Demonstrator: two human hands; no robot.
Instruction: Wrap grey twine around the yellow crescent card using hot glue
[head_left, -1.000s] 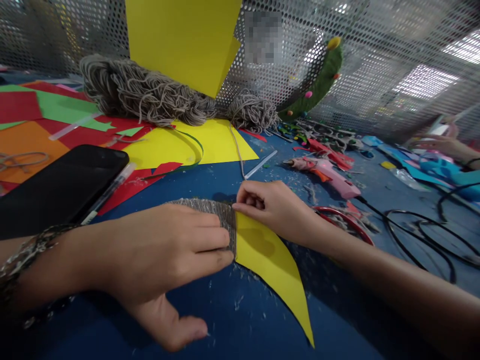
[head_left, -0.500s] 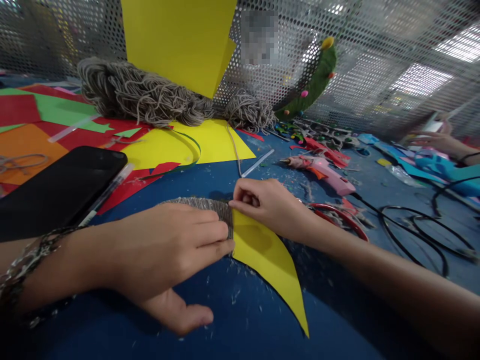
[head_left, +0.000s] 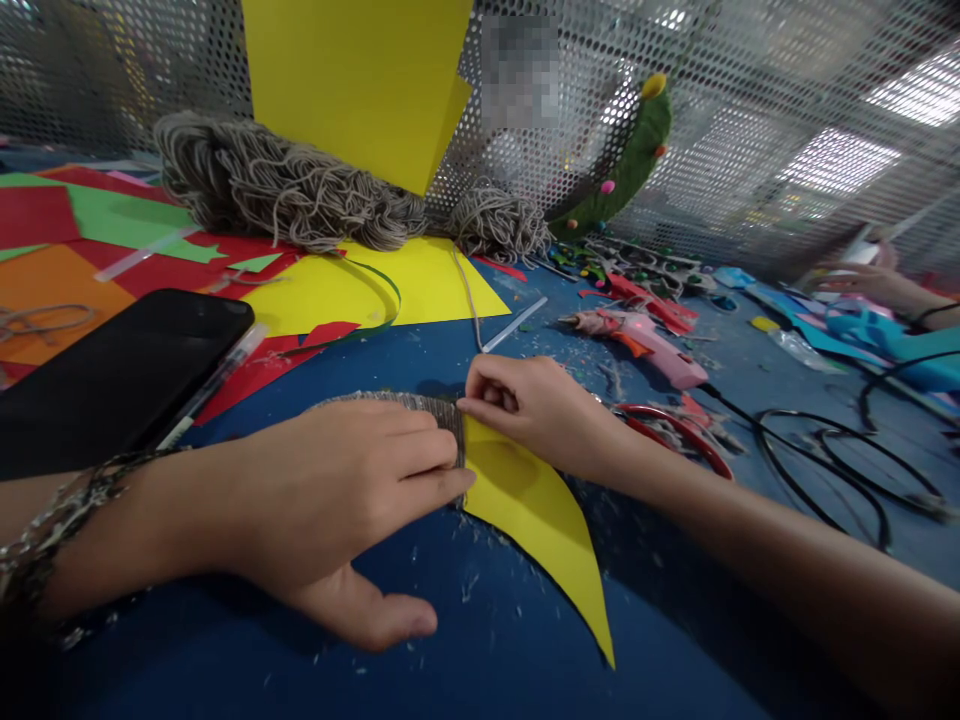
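Observation:
On the blue table lies a curved, pointed yellow paper cutout [head_left: 547, 515], its left part covered with rows of grey yarn [head_left: 442, 410]. My left hand [head_left: 360, 490] lies flat over the yarn-covered part, thumb spread out on the table side, and hides much of it. At the cutout's upper edge, where the yarn rows end, my right hand [head_left: 532, 400] is closed in a pinch. A yarn strand [head_left: 470, 295] runs from the small yarn heap [head_left: 499, 222] down to behind my right hand; the pinched end itself is hidden by my fingers.
A large yarn skein [head_left: 285, 185] lies at the back. A black phone [head_left: 127, 370] and pen [head_left: 214, 385] are left, beside coloured paper. To the right are a pink glue gun [head_left: 649, 350], its cable, red-handled scissors [head_left: 682, 435] and another person's hand [head_left: 870, 280]. A clear glue stick [head_left: 515, 324] lies ahead.
My left index finger has slid slightly right over the edge of the yarn rows, and the thumb has shifted a little up and right. My right hand stays almost still.

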